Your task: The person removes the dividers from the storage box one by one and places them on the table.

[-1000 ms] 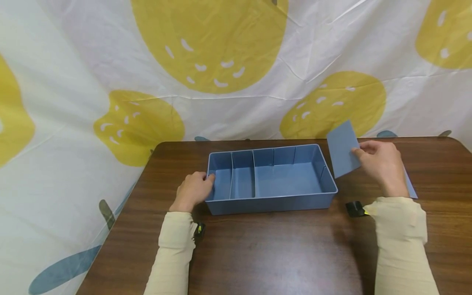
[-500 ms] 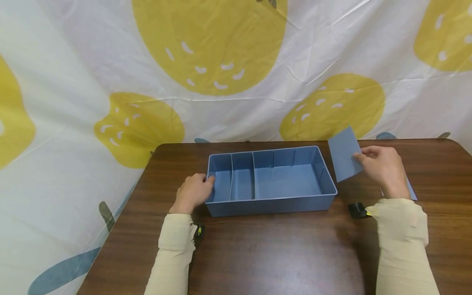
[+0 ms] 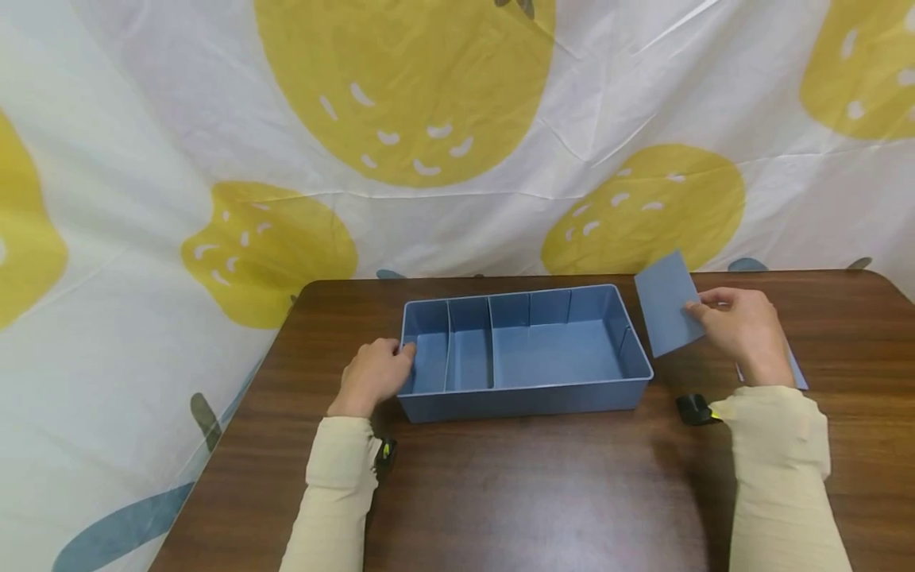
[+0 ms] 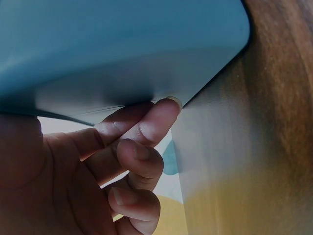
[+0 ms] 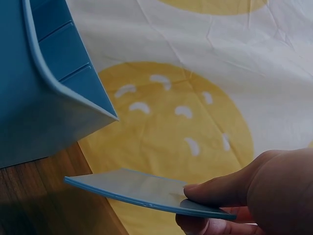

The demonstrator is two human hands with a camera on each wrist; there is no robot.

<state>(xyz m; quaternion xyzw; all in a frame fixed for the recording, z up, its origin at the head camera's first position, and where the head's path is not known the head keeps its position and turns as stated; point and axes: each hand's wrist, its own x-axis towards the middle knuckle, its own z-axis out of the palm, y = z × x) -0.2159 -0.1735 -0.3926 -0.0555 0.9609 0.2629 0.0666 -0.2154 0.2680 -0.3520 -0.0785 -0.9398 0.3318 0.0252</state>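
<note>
A blue rectangular storage tray (image 3: 525, 401) stands on the table, with two upright dividers (image 3: 492, 342) splitting off narrow compartments at its left side. My left hand (image 3: 375, 369) grips the tray's left wall, thumb over the rim. In the left wrist view, the fingertips (image 4: 161, 117) lie against the outside of the blue wall. Off the tray's right end, my right hand (image 3: 739, 326) pinches a thin blue divider panel (image 3: 665, 306) between thumb and fingers. The right wrist view shows this panel (image 5: 142, 188) nearly edge-on, below and apart from the tray's corner (image 5: 98, 112).
Another flat blue piece (image 3: 795, 369) lies on the table, partly hidden behind my right wrist. The brown wooden table (image 3: 543, 485) ends at a white curtain (image 3: 457, 222) with yellow fruit prints. Short ridges (image 5: 73, 73) line the tray's inner wall.
My right hand has lowered slightly with the divider panel. The left hand keeps its grip on the tray, and the head view has tilted up a little.
</note>
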